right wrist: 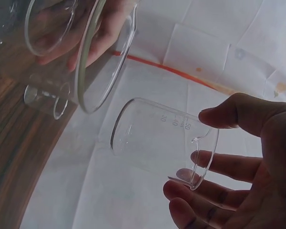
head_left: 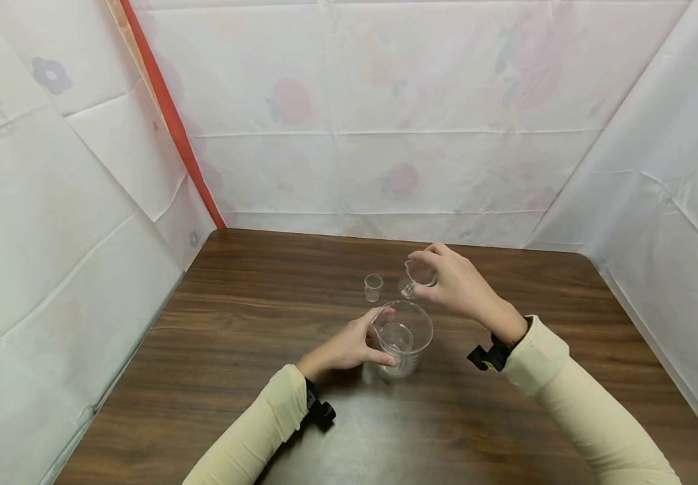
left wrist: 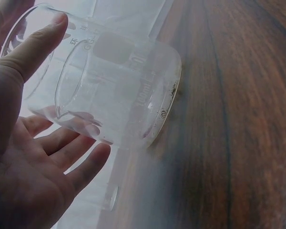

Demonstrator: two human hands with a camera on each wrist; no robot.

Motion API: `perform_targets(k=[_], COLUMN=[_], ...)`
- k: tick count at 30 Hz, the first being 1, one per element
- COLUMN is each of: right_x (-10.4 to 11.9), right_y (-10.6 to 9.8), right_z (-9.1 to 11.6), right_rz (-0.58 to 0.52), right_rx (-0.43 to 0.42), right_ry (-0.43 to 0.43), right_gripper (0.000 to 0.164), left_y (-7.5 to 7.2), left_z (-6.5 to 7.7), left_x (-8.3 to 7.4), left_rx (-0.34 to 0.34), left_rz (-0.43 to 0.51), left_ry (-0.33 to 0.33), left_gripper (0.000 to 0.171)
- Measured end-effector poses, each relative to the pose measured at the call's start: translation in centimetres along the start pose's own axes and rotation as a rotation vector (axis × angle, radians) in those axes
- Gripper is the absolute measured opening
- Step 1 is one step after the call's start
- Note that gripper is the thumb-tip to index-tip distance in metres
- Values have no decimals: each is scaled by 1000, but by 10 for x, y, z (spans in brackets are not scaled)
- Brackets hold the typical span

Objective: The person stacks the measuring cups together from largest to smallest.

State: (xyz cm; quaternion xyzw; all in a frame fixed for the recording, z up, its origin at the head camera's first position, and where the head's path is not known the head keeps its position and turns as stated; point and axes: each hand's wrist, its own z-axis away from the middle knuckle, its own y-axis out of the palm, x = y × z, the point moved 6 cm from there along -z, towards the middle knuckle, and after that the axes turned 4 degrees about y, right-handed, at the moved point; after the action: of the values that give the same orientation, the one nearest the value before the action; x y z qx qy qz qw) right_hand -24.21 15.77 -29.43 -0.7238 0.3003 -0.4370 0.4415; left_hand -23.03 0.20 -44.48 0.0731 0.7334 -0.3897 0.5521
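A large clear glass beaker (head_left: 423, 340) stands upright on the table, and a smaller beaker (head_left: 396, 337) sits inside it. My left hand (head_left: 345, 345) holds the large beaker's left side, with the thumb (left wrist: 35, 50) on one side and the fingers (left wrist: 69, 150) on the other. Behind it, my right hand (head_left: 455, 283) grips a 50 ml beaker (right wrist: 157, 138) near its rim, thumb opposite fingers. In the right wrist view this beaker appears raised off the table. The smallest beaker (head_left: 373, 288) stands upright just to its left, touched by neither hand.
The brown wood-grain table (head_left: 234, 303) reaches back to a white patterned sheet (head_left: 349, 168). More white sheeting (head_left: 52, 256) hangs at both sides. A red strip (head_left: 173, 121) runs down the back left corner.
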Motion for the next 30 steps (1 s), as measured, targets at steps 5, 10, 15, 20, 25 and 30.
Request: perform_targets(k=[5, 10, 15, 20, 25, 30], right_x=[4, 9, 12, 14, 18, 21], right_y=[0, -1, 0, 1, 3, 7], right_z=[2, 4, 8, 10, 13, 15], right_rz=[-15, -11, -13, -10, -30, -59], right_rx=[2, 7, 24, 40, 68, 98], right_ry=[-8, -20, -47, -80, -98, -114], right_gripper=[45, 45, 44, 43, 41, 41], left_y=[0, 0, 0, 1, 1, 1], left_z=[0, 0, 0, 0, 1, 1], left_x=[-1, -1, -1, -2, -1, 0], left_rx=[3, 0, 1, 4, 2, -1], left_rz=[-3, 3, 1, 2, 24, 29], left_ry=[-4, -10, -8, -2, -1, -12], left_gripper=[91, 91, 89, 88, 90, 92])
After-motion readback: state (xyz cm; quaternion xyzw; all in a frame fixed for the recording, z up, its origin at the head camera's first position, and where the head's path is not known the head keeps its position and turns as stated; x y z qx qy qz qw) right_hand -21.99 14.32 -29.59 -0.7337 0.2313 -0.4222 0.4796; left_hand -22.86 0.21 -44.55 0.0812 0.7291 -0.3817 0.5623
